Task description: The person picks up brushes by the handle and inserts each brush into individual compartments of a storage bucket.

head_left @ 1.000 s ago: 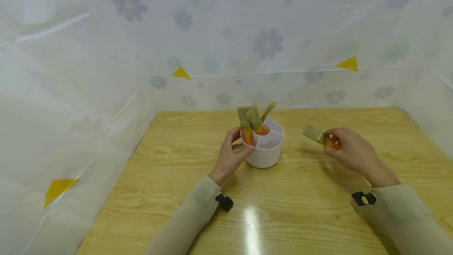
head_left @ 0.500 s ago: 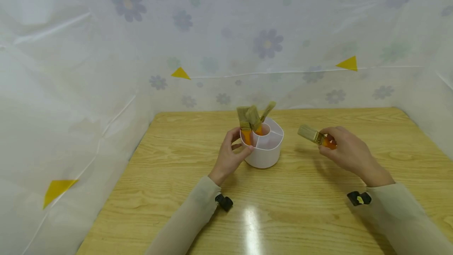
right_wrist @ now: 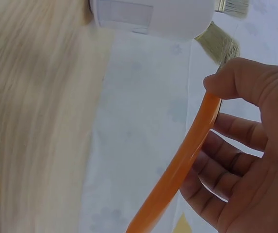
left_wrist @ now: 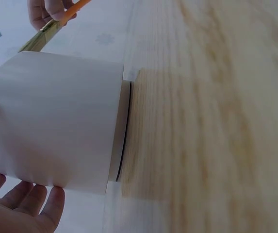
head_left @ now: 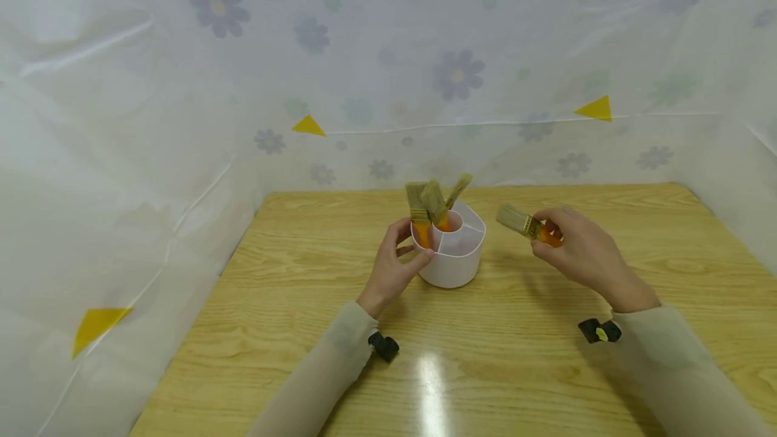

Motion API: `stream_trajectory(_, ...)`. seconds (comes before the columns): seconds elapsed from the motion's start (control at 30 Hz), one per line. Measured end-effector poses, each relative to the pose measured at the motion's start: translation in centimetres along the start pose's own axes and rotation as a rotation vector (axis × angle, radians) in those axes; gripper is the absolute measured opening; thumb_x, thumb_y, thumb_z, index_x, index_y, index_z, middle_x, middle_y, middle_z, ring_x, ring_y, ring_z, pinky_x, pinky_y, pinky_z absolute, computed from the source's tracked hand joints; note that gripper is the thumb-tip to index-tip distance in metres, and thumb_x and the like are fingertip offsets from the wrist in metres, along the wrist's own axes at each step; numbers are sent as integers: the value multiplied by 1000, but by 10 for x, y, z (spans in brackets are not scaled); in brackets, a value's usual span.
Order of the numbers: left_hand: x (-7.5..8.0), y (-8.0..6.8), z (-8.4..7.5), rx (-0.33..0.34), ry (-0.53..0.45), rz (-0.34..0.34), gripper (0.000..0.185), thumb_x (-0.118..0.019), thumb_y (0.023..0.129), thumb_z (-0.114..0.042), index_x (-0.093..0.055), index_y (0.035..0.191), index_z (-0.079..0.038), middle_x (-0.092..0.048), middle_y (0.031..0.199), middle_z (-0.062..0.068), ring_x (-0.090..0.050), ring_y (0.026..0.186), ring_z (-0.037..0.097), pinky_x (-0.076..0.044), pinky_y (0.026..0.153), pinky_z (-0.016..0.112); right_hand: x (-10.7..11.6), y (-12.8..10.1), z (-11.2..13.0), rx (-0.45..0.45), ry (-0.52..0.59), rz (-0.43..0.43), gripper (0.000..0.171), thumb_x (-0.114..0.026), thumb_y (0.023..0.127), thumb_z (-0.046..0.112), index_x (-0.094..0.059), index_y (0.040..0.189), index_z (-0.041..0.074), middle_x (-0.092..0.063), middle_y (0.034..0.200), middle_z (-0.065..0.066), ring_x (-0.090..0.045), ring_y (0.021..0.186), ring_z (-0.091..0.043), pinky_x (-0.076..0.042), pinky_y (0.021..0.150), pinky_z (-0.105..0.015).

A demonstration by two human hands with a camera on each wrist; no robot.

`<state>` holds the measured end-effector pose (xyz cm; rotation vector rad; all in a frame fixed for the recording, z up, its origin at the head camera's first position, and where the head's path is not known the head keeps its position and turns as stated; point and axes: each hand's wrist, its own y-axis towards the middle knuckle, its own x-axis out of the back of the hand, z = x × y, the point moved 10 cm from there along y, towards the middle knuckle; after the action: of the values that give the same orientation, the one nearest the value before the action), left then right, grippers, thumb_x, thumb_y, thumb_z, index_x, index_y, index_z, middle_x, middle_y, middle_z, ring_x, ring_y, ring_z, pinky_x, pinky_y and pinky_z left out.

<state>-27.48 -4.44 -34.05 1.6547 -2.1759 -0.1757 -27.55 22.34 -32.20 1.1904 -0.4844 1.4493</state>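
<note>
A white divided organizer (head_left: 450, 270) with a round middle cup stands on the wooden table. My left hand (head_left: 393, 267) grips its left side, thumb at the front rim and fingers around the side wall. Three paintbrushes (head_left: 417, 202) stand in it, bristles up, at its left and rear. Right of the organizer, my right hand (head_left: 579, 248) holds another paintbrush (head_left: 516, 219) above the table, bristles pointing left toward the organizer. In the right wrist view, thumb and fingers pinch its orange handle (right_wrist: 180, 160) close to the bristle end.
The wooden table (head_left: 291, 356) reaches back to a white sheet (head_left: 376, 32) with a flower print, which also hangs along both sides. Yellow triangles (head_left: 595, 108) are stuck on the sheet. A dark camera (head_left: 384, 346) sits at my left wrist.
My right hand has moved left with its paintbrush, bringing the bristles closer to the organizer. The left hand keeps its grip on the organizer, and the standing brushes have not moved.
</note>
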Motion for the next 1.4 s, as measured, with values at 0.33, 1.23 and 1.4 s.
stream_trajectory(0.33,0,-1,1,3,5,-5,64,-66,89,-9,-34,142,4,-39,142,22,-39,130,37,-39,100,56,2,12,16,5,30,-8,40,-67,86,20,-58,122,5,-59,101,-9,-55,84,-22,-47,67,-41)
stream_trajectory(1.23,0,-1,0,1,0,-2,63,-66,89,-8,-34,142,4,-40,141,22,-39,129,37,-39,100,56,13,31,54,75,57,-69,38,-69,83,18,-60,118,8,-58,98,-5,-52,81,-19,-44,65,-38)
stream_trajectory(1.4,0,0,-1,4,-1,-3,62,-66,89,-7,-34,142,4,-40,141,23,-40,129,38,-38,100,56,13,35,59,83,68,-73,41,-69,82,18,-60,121,9,-58,97,-4,-52,82,-18,-44,66,-37)
